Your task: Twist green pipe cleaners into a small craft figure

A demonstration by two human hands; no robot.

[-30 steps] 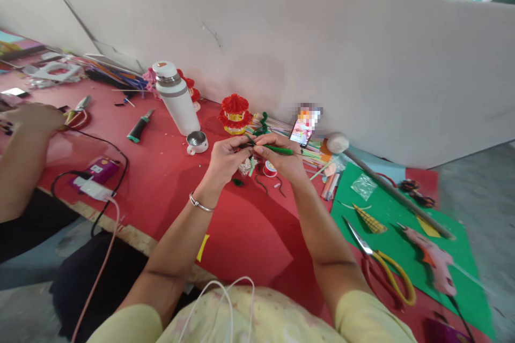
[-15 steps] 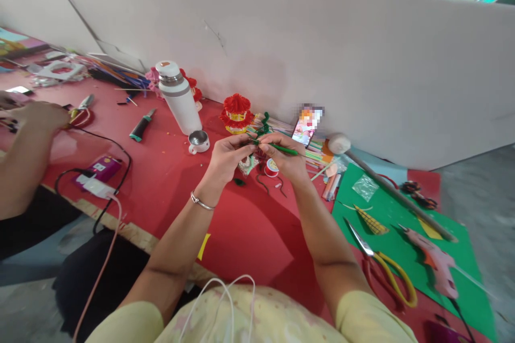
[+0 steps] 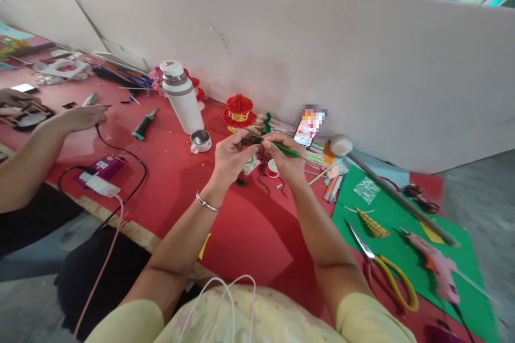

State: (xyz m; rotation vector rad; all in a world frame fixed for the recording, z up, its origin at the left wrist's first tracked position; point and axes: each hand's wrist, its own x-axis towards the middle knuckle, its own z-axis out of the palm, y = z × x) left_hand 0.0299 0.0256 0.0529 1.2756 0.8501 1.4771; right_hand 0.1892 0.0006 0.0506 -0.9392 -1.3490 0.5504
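My right hand [image 3: 288, 163] is closed in a pinch on a slim green crochet hook [image 3: 288, 150], its tip pointing left toward my other hand. My left hand [image 3: 230, 159] pinches dark green yarn [image 3: 253, 134], and the two sets of fingertips nearly touch. The small work at the fingertips is partly hidden. Just below lies a pale beaded piece [image 3: 251, 165], with a spool of red thread [image 3: 272, 168] to its right. Behind my hands stands a red and yellow lantern-like ornament [image 3: 238, 111].
A white flask [image 3: 183, 102] and its cup [image 3: 200, 141] stand left. A phone [image 3: 309, 127] leans at the wall. Scissors [image 3: 380, 265] and a pink glue gun [image 3: 434, 265] lie right, by a green sheet [image 3: 402, 220]. A co-worker's hand [image 3: 82, 118] is at far left.
My left hand has spread slightly, with more green yarn showing above it. The co-worker's nearer hand has moved right, onto the black cable. The view has shifted slightly.
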